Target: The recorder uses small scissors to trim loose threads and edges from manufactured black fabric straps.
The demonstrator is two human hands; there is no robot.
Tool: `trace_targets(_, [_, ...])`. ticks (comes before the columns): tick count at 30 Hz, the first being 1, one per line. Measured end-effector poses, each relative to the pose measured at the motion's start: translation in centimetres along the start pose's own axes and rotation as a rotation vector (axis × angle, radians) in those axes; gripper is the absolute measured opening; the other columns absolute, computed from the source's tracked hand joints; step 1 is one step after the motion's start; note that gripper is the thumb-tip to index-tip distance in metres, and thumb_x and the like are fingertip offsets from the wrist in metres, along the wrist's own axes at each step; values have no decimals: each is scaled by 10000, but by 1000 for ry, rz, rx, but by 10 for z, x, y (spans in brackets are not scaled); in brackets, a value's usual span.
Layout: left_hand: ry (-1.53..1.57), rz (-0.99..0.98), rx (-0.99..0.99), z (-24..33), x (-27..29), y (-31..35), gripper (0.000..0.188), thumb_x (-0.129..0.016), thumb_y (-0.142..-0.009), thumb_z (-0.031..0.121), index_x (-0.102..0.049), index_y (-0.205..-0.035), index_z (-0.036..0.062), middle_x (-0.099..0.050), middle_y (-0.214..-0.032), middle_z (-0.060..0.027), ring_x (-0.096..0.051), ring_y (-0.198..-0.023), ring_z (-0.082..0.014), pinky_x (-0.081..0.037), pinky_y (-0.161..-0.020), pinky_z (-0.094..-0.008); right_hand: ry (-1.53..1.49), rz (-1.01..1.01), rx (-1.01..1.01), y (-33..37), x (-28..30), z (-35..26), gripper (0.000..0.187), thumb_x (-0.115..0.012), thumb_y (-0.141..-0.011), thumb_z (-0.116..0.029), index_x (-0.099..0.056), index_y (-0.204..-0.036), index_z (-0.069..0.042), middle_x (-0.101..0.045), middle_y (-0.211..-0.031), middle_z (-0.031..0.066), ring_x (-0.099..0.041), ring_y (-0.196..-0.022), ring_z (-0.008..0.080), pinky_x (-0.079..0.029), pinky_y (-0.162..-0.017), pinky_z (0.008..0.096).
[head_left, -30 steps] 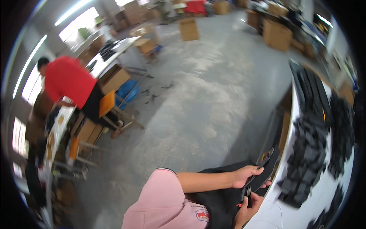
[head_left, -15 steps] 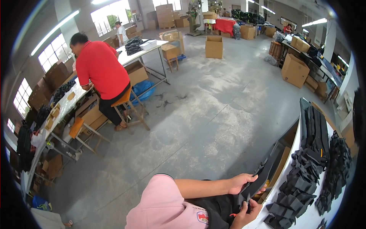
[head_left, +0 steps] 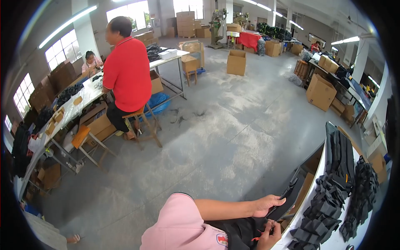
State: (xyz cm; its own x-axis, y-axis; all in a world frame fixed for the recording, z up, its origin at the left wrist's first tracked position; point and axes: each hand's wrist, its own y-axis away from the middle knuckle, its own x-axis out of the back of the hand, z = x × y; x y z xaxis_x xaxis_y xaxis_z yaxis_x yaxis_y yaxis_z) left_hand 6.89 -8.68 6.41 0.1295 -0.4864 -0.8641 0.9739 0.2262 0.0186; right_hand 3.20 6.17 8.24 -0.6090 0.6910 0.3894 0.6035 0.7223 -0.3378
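In my left hand (head_left: 267, 205) is a long black fabric strap (head_left: 287, 198), pinched between thumb and fingers. It slants up and away along the edge of the white table. Just below, my right hand (head_left: 268, 236) is closed with its fingertips together at the strap's near end. What exactly these fingertips grip is small and partly hidden by the hand. A bit of red thread or cord shows beside my right wrist. Black fabric lies across my lap beneath both hands.
At my right, the white table (head_left: 287, 241) bears heaped black webbing pieces (head_left: 321, 212) and long black padded strips (head_left: 339, 154). An open cardboard box (head_left: 306, 187) stands against it. Across the floor, a person in red (head_left: 127, 75) sits on a wooden stool by a long worktable (head_left: 89, 93).
The person in red has straightened up, and another seated person shows behind the worktable. My view has shifted slightly. My hands stay on the strap, the right one slightly lower.
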Motion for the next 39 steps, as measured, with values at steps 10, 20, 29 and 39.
trace_targets(10, [66, 40, -55, 15, -9, 3, 341, -590, -895, 221, -555, -1144, -9, -615, -1082, -84, -592, -981, -179, -488, -893, -379, -149, 266, -204, -1, -10, 2, 302, -713, -732, -13, -558, -992, -19, -551, -895, 44, -539, -774, 139, -448, -707, 255])
trace_targets(20, [32, 73, 89, 12, -2, -22, 443, -448, -970, 251, -396, -1306, -33, -454, -1340, -190, -546, -1128, -233, -483, -950, -367, 214, 373, 33, 8, 12, 24, 239, -690, -745, -22, -593, -963, -39, -525, -826, 80, -531, -577, 169, -421, -490, 261])
trace_targets(29, [85, 13, 217, -1, -1, -31, 415, -383, -986, 197, -354, -1323, -43, -415, -1351, -231, -533, -1146, -277, -493, -946, -401, 202, 479, -6, 0, 24, 35, 250, -702, -726, 3, -612, -956, -34, -512, -798, 78, -510, -568, 167, -407, -472, 249])
trace_targets(39, [253, -34, 306, -8, 17, -42, 404, -380, -982, 180, -365, -1305, -62, -427, -1332, -249, -575, -1093, -286, -533, -893, -417, 313, 516, 22, -2, 21, 47, 259, -719, -705, 0, -618, -942, -21, -541, -774, 91, -532, -575, 217, -472, -671, 313])
